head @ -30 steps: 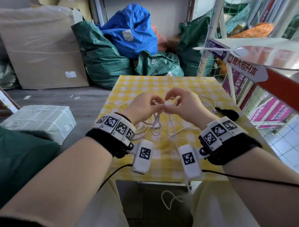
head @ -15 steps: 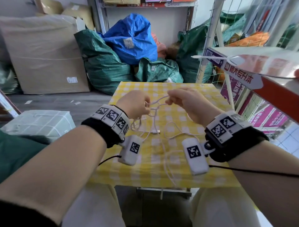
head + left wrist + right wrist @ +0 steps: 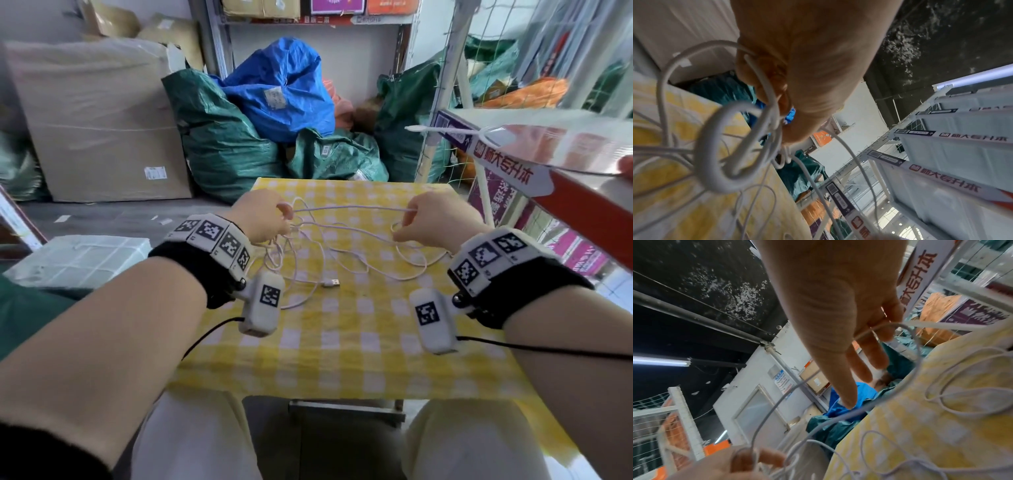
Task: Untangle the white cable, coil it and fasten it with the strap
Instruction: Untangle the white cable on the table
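So now the left hand (image 3: 263, 219) and right hand (image 3: 433, 219) are pulling apart above the table (image 3: 342, 342), each pinching the white cable (image 3: 349, 208), stretching one strand straight; the knot's loosening, coiling comes later.

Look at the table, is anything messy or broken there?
Messy, yes. The white cable lies in loose tangled loops on the yellow checked tablecloth, with its USB plug lying loose. The left hand and right hand hold one stretch taut between them. Nothing looks broken or spilled.
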`<state>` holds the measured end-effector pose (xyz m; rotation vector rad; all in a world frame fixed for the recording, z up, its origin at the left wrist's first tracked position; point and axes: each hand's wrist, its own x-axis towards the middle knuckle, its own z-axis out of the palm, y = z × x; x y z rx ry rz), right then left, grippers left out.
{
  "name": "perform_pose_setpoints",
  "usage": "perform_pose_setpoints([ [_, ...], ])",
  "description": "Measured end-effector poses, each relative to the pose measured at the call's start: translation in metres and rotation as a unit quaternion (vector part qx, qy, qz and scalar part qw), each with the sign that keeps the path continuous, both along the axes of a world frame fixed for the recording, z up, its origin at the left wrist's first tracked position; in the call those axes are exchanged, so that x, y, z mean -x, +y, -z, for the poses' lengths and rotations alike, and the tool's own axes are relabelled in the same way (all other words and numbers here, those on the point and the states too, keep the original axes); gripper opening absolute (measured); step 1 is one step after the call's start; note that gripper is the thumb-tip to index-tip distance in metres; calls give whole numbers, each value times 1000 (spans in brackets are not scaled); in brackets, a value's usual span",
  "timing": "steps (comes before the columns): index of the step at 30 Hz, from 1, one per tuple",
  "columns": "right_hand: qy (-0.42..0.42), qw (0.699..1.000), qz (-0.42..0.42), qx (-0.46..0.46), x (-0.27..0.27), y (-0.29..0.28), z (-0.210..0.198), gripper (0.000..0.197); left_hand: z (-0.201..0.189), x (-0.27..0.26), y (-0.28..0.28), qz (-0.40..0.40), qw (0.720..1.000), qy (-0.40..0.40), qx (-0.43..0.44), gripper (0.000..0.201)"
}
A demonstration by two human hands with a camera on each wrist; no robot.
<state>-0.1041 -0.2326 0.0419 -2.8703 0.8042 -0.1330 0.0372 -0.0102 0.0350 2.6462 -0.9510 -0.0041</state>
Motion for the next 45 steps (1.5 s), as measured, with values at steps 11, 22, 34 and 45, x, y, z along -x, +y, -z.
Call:
perform_pose_setpoints([
  [11,-25,920,-139,-365,-15,62,-5,61,-2,19,-18,43,985,124,108,11],
  [22,-106,804,-112,-574,-20,77,-5,9,-1,26,-26,75,992,29,92,20],
  [34,-194,937,171,-234,-11,-12,24,19,25,-17,10,-107,992,-60,-20,18],
  [45,46,996,81,8,-10,-15,27,22,20,-9,2,-49,995,-69,43,21],
])
